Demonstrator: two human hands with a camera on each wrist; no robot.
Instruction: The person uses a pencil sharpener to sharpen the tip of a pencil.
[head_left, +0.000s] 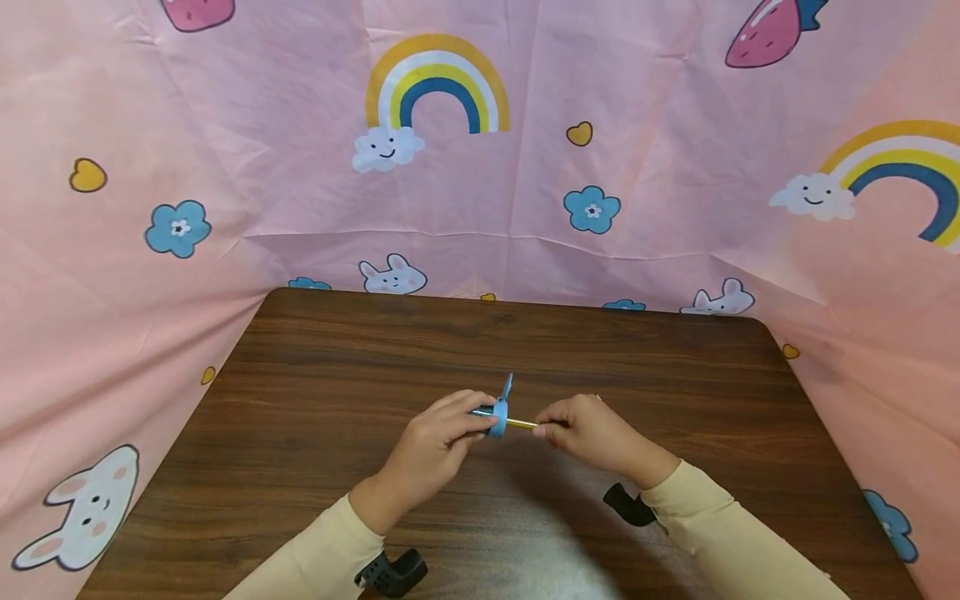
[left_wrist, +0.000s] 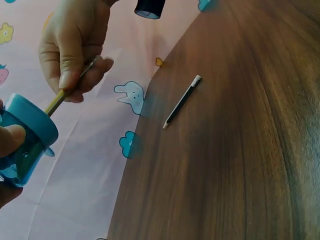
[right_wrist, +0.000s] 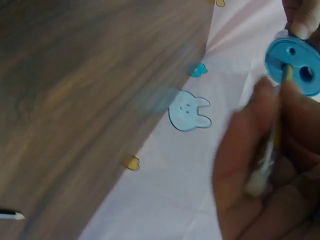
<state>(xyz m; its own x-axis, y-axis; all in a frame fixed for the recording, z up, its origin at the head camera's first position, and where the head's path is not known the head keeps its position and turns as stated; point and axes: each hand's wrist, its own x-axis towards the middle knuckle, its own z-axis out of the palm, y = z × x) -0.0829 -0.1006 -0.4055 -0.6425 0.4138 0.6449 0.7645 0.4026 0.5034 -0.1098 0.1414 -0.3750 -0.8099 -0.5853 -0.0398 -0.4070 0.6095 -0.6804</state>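
Note:
A blue pencil sharpener [head_left: 498, 419] with a see-through body is held sideways above the table by my left hand [head_left: 435, 433], fingers and thumb round it. Its flip lid [head_left: 507, 387] stands open. My right hand [head_left: 596, 433] pinches a yellow pencil [head_left: 521, 423] between thumb and fingers. One end of this pencil is in a hole on the sharpener's face [right_wrist: 310, 52], where other holes also show. The pencil's pale back end [right_wrist: 257, 182] lies within the right hand. Its point is hidden inside the sharpener.
A black-and-white pencil [left_wrist: 181, 102] lies on the brown wooden table [head_left: 337, 358]; the head view does not show it. Pink patterned cloth [head_left: 480, 183] hangs behind and at both sides of the table. Black wrist devices [head_left: 393, 573] sit on both forearms.

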